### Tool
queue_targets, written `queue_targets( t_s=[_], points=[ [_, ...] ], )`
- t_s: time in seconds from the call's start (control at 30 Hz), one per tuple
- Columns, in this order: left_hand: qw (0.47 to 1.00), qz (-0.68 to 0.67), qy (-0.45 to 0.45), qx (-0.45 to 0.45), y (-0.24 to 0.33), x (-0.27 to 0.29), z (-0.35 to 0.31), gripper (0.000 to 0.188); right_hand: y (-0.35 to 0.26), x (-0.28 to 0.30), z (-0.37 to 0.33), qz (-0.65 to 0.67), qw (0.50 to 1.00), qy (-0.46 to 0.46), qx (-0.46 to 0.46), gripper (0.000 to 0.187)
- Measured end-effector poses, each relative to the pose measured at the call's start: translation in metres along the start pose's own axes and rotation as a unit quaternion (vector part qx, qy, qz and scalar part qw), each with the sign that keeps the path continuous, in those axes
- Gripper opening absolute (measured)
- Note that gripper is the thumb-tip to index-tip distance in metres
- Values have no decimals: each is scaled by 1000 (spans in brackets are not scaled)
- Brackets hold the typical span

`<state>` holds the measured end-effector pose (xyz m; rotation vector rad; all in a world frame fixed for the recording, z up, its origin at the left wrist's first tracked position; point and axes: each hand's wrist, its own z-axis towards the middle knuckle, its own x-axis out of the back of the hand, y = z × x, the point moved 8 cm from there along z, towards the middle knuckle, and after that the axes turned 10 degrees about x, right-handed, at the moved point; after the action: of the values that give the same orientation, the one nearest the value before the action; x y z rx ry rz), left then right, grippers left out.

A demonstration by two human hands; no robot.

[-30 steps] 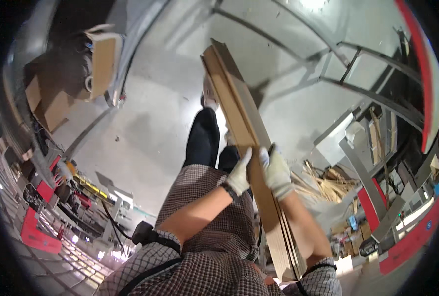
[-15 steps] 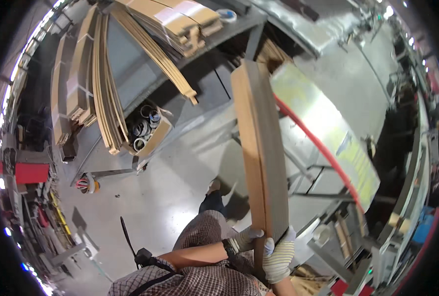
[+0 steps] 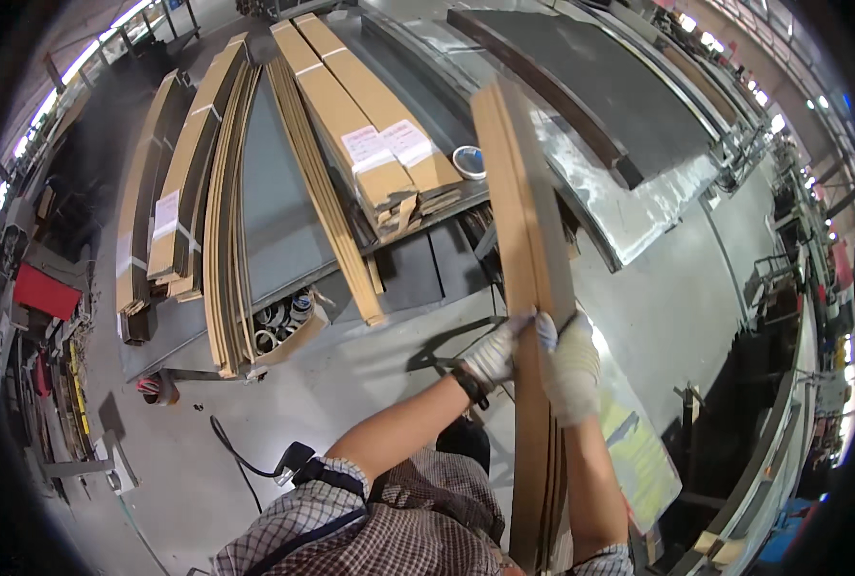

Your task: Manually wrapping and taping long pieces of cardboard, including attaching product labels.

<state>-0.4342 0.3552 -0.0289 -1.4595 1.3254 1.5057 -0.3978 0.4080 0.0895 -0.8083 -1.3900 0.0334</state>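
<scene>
A long bundle of flat brown cardboard strips (image 3: 523, 221) stands tilted in front of me, its far end reaching over the table edge. My left hand (image 3: 494, 355), in a light knit glove, is closed on its left side. On the right side my right hand (image 3: 574, 370), gloved alike, grips the same bundle at nearly the same height. The lower end runs down between my forearms beside my checked clothing. Parts of the fingers are hidden behind the cardboard.
Cardboard stacks with white labels (image 3: 389, 158) and loose strips (image 3: 224, 230) lie on the grey table (image 3: 283, 182). A tape roll (image 3: 469, 162) sits near its edge. Below is an open box of rolls (image 3: 293, 341). Another metal-topped table (image 3: 619, 221) stands right; a yellowish panel (image 3: 643, 461) is lower right.
Both hands have moved up and forward with the cardboard bundle, toward the table. My view has shifted, and more of the tabletops shows now. Both hands keep their grip.
</scene>
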Motion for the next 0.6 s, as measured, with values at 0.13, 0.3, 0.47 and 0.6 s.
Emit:
queue_targets(
  t_s=[0.13, 0.3, 0.47, 0.6],
  points=[
    [994, -78, 54, -53, 59, 62, 65, 47, -20, -22, 102, -100, 991, -46, 79, 70],
    [978, -120, 117, -127, 100, 90, 84, 40, -31, -57, 161, -129, 977, -81, 148, 70],
    [970, -161, 86, -159, 107, 88, 76, 64, -34, -77, 181, -111, 971, -132, 166, 75],
    [959, -57, 141, -238, 131, 90, 50, 72, -43, -103, 174, -108, 964, -109, 217, 73]
  ],
)
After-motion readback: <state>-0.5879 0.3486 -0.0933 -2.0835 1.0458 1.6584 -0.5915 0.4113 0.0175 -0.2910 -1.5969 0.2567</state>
